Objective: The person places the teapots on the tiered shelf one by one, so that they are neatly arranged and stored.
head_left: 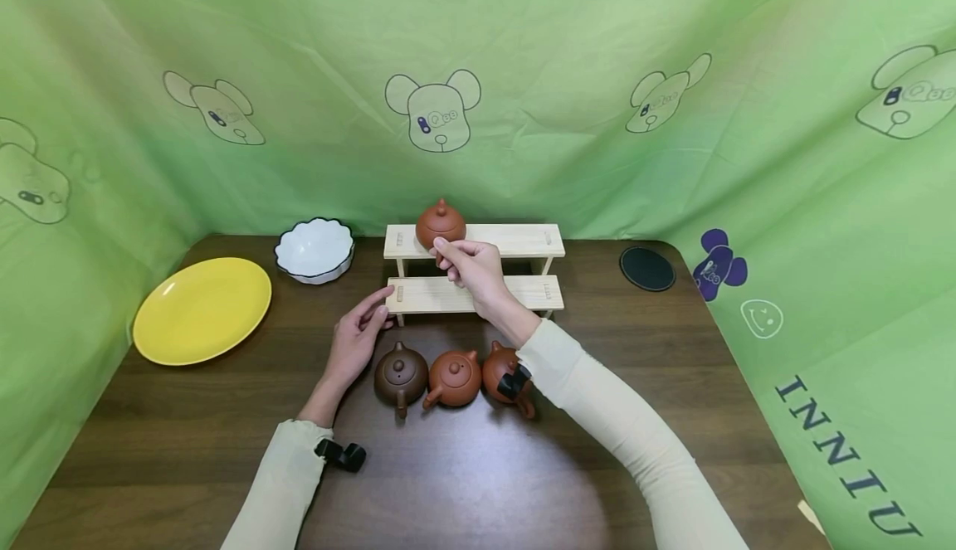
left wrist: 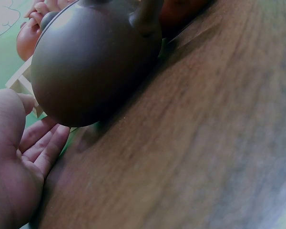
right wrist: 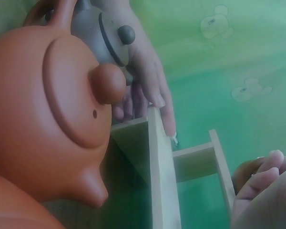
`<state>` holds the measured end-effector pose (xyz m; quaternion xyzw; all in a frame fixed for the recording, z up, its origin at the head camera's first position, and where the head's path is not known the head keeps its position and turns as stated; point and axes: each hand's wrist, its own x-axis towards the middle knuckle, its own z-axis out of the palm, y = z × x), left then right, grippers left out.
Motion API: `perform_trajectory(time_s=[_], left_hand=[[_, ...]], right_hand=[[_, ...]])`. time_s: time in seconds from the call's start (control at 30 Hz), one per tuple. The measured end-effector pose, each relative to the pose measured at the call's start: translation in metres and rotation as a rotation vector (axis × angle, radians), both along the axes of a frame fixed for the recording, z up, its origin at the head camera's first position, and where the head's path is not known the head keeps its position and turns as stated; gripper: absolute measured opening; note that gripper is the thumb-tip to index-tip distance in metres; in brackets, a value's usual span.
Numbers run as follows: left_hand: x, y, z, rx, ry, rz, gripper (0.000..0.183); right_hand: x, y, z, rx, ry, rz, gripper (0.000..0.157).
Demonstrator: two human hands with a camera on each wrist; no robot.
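A reddish-brown teapot (head_left: 441, 220) stands at the left part of the upper tier of a small two-step wooden rack (head_left: 515, 239). Thumb and fingers of my right hand (head_left: 481, 275) pinch its handle, which faces me. My left hand (head_left: 351, 349) touches the left end of the lower step with extended fingers; in the left wrist view the fingers look fairly straight. In front of the rack, a dark brown teapot (head_left: 401, 374), a reddish-brown teapot (head_left: 456, 378) and another reddish one (head_left: 499, 367) stand in a row. My right wrist partly covers the last.
To the left lie a yellow oval plate (head_left: 202, 309) and a white scalloped bowl (head_left: 314, 250) with a dark rim. A black round coaster (head_left: 647, 269) sits at the back right. Green cloth (head_left: 553, 143) hangs behind and beside the dark wooden table (head_left: 612, 351).
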<state>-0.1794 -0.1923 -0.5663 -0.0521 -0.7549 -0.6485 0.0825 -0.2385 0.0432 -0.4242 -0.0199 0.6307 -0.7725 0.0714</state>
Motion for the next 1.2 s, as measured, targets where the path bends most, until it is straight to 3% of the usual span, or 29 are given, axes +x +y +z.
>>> perform_trajectory(time_s=[0.17, 0.23, 0.3, 0.47, 0.53, 0.63, 0.73, 0.97, 1.07, 1.2], left_hand=[[-0.003, -0.002, -0.006, 0.002, -0.016, -0.002, 0.038], [-0.011, -0.006, -0.018, -0.032, -0.058, 0.028, 0.039], [-0.007, -0.005, -0.014, -0.013, -0.059, 0.015, 0.038], [-0.008, -0.005, -0.015, -0.01, -0.042, 0.011, 0.037], [-0.013, -0.008, -0.023, -0.025, -0.053, 0.022, 0.037], [-0.014, -0.009, -0.024, -0.029, -0.052, 0.016, 0.037], [-0.012, -0.008, -0.02, -0.041, -0.048, 0.02, 0.037], [0.004, 0.002, 0.008, -0.009, 0.014, 0.018, 0.037], [0.003, 0.002, 0.008, -0.034, 0.027, 0.025, 0.039], [-0.001, 0.0, 0.0, -0.047, -0.028, 0.033, 0.038]], right_hand=[[0.0, 0.001, 0.001, 0.019, 0.002, 0.002, 0.023], [0.001, 0.001, 0.001, 0.025, 0.003, 0.004, 0.024], [0.001, 0.001, 0.001, 0.03, 0.005, 0.005, 0.025], [0.001, 0.002, 0.002, 0.03, 0.002, 0.002, 0.026], [0.001, 0.002, 0.001, 0.029, 0.005, 0.001, 0.025], [0.0, 0.004, 0.001, 0.032, 0.008, -0.01, 0.024], [-0.001, 0.007, 0.001, 0.04, 0.002, -0.024, 0.024], [-0.001, 0.015, 0.002, 0.038, -0.009, -0.035, 0.02], [0.0, 0.019, 0.002, 0.03, -0.003, -0.032, 0.022], [0.004, 0.025, -0.001, 0.036, -0.003, -0.031, 0.022]])
